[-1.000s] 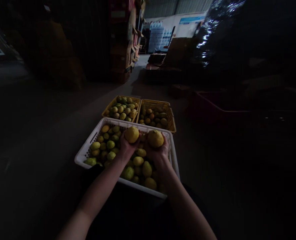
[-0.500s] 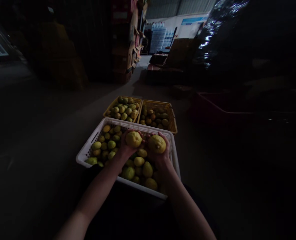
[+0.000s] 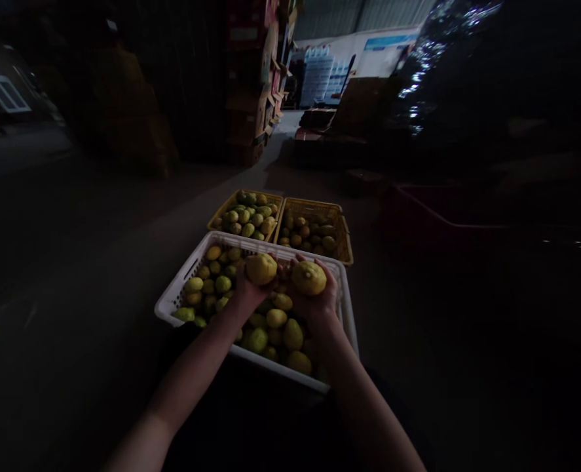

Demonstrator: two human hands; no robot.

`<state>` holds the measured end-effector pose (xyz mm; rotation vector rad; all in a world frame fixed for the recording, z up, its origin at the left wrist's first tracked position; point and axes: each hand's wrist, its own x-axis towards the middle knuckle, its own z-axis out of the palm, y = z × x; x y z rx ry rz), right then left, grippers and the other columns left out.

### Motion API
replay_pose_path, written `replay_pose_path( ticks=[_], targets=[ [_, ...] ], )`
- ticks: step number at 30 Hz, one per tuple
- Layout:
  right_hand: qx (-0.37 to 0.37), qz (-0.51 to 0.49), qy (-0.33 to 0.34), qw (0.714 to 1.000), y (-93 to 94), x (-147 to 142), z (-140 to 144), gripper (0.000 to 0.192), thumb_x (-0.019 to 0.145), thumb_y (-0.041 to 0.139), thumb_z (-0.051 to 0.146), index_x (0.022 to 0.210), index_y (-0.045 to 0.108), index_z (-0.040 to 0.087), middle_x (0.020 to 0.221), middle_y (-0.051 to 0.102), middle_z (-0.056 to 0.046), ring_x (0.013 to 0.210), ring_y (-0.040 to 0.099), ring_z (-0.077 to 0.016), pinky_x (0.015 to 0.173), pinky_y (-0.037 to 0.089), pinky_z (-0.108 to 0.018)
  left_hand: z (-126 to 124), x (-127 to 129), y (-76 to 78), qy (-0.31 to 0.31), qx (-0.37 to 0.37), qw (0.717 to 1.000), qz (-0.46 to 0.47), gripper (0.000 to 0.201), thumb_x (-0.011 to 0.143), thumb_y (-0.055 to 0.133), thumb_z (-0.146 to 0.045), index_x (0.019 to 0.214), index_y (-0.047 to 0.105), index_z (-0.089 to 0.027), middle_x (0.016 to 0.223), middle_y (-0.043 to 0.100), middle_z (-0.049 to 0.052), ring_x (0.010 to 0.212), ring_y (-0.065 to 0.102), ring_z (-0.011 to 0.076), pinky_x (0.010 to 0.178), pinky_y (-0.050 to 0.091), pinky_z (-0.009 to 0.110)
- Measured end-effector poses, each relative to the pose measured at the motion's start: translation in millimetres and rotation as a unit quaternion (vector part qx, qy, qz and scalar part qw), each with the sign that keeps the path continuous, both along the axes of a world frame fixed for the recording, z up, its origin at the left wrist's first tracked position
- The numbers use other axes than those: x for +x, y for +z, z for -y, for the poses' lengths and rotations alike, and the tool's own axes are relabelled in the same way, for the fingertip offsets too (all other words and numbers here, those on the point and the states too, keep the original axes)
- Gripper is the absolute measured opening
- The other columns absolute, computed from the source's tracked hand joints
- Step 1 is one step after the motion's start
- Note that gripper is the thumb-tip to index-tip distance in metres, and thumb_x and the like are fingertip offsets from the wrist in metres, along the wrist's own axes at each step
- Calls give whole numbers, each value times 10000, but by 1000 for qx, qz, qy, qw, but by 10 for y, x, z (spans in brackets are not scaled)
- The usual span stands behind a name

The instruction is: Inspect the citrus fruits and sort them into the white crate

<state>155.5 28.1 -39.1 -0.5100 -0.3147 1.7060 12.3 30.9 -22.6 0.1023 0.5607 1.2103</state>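
We see a big dark floor (image 3: 74,341) all around, and far back there is a tall stack of boxes (image 3: 255,85) with a bright wall behind it. On the floor sits a white basket (image 3: 175,303) full of yellow and green fruit, and it is the biggest thing near us. Just behind it stand two smaller yellow baskets, side by side and touching — the left yellow basket (image 3: 220,213) holds mostly green fruit, and the right yellow basket (image 3: 345,244) holds fruit that look more orange and brown. To the right, in the dark, we can just make out a red bin (image 3: 418,216). Two bare arms reach out from the bottom of the view, one from each side, and they come close together over the far half of the white basket. The left arm is stretched long and slants up to the right; the right arm slants up to the left. The left hand (image 3: 245,292) is turned palm up, and its fingers curl around a round yellow fruit (image 3: 261,269), which sits high in the hand. The right hand (image 3: 319,303) is also palm up and cups a bumpy yellow fruit (image 3: 308,278) — its fingertips show above the top edge of that fruit. The two fruits are held just beside each other, above the pile.
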Motion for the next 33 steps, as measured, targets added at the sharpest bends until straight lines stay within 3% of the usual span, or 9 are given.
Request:
replay_pose_path(
  ticks=[3, 8, 10, 15, 19, 21, 26, 33],
  targets=[
    [-54, -41, -8, 998, 53, -42, -18, 325, 825, 475, 306, 1030, 663, 138, 937, 770, -125, 820, 738, -241, 659, 627, -370, -69, 5, -8, 30, -5, 999, 35, 433, 968, 316, -334, 1258, 592, -169, 885, 733, 82, 798, 702, 177, 690, 570, 249],
    [-95, -100, -45, 989, 84, -122, -29, 381, 873, 431, 256, 1189, 600, 127, 1002, 758, -132, 964, 714, -270, 888, 576, -533, -138, 26, 41, 52, -21, 996, 67, 448, 990, 323, -330, 1289, 550, -85, 960, 729, 126, 970, 708, 201, 746, 598, 254],
    [-85, -127, -51, 987, 85, -131, -12, 383, 869, 469, 258, 1207, 591, 128, 1039, 749, -135, 1022, 698, -272, 925, 562, -533, -131, 18, 46, 68, -13, 994, 85, 453, 987, 337, -356, 1281, 551, -85, 1019, 722, 147, 1059, 688, 225, 767, 607, 266],
    [-46, -170, -49, 983, 103, -90, 38, 336, 804, 596, 261, 1120, 612, 151, 983, 748, -101, 1018, 695, -250, 811, 621, -389, -71, -53, 37, 42, -7, 991, 128, 401, 955, 404, -393, 1154, 608, -112, 982, 713, 130, 1028, 701, 239, 676, 611, 234],
    [-65, -150, -34, 986, 96, -70, 43, 312, 729, 628, 301, 1007, 627, 159, 861, 743, -78, 794, 707, -216, 548, 587, -258, -35, -60, 31, 31, 27, 993, 108, 308, 913, 461, -354, 1079, 631, -158, 913, 722, 84, 931, 713, 226, 627, 607, 255],
    [-57, -147, -42, 987, 94, -78, 42, 329, 717, 615, 317, 1008, 629, 163, 854, 743, -71, 718, 692, -193, 512, 568, -247, -33, -37, 26, 54, 49, 993, 95, 278, 884, 469, -319, 1053, 638, -178, 894, 724, 74, 944, 704, 228, 692, 614, 297],
    [-4, -148, -73, 986, 117, -117, 60, 382, 738, 584, 320, 1100, 622, 205, 983, 750, -60, 881, 705, -208, 766, 619, -367, -39, -5, 5, 76, 93, 990, 77, 282, 839, 447, -277, 1010, 654, -190, 971, 733, 79, 1057, 675, 226, 866, 580, 329],
    [-17, -137, -81, 987, 66, -145, 55, 358, 783, 557, 413, 1093, 644, 255, 1033, 743, -35, 972, 697, -247, 872, 580, -490, -19, 16, 11, 70, 106, 992, 22, 274, 811, 487, -291, 1015, 651, -211, 1096, 725, 78, 1141, 641, 213, 937, 546, 325]
  ],
)
